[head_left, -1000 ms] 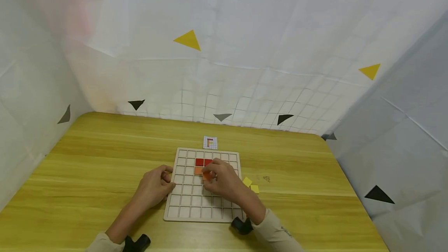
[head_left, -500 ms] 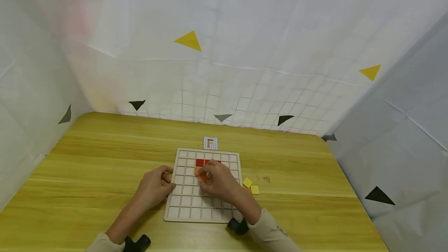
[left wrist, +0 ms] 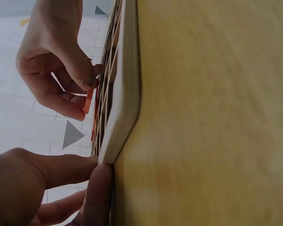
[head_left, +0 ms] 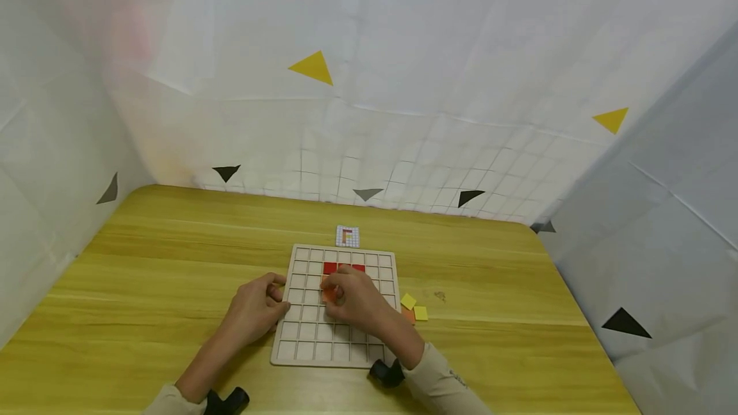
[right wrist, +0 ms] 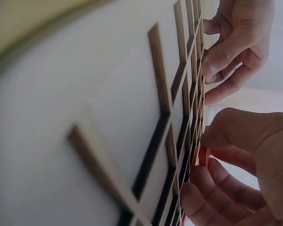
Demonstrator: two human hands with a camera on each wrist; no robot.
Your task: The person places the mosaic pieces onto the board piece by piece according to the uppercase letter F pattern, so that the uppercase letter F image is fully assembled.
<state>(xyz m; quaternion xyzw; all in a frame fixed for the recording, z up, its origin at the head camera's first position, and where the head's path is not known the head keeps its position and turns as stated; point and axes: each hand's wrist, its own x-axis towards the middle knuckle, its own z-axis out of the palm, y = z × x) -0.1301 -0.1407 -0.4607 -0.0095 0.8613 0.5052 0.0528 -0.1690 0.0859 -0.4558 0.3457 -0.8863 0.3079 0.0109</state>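
A wooden grid board [head_left: 305, 330] lies on the table. My left hand [head_left: 254, 306] holds its left edge with thumb and fingers; the left wrist view shows those fingertips [left wrist: 101, 181] at the border. My right hand [head_left: 360, 300] is over the middle of the board, pinching an orange square tile [right wrist: 204, 156] between thumb and fingers. In the left wrist view this orange tile [left wrist: 88, 101] stands tilted close to the grid. Red tiles [head_left: 330, 268] sit in a row of cells just beyond the right hand. Fingers partly cover the orange tile below that row.
Two yellow tiles [head_left: 409, 301] and another orange tile [head_left: 409, 315] lie right of the board. A small pattern card [head_left: 348, 236] rests beyond its far edge. White sheets with triangles surround the wooden table [head_left: 519, 312].
My right hand has shifted left across the board with the pinched orange tile, uncovering more of the red row and the loose orange tile at right. The left hand stays at the board's edge.
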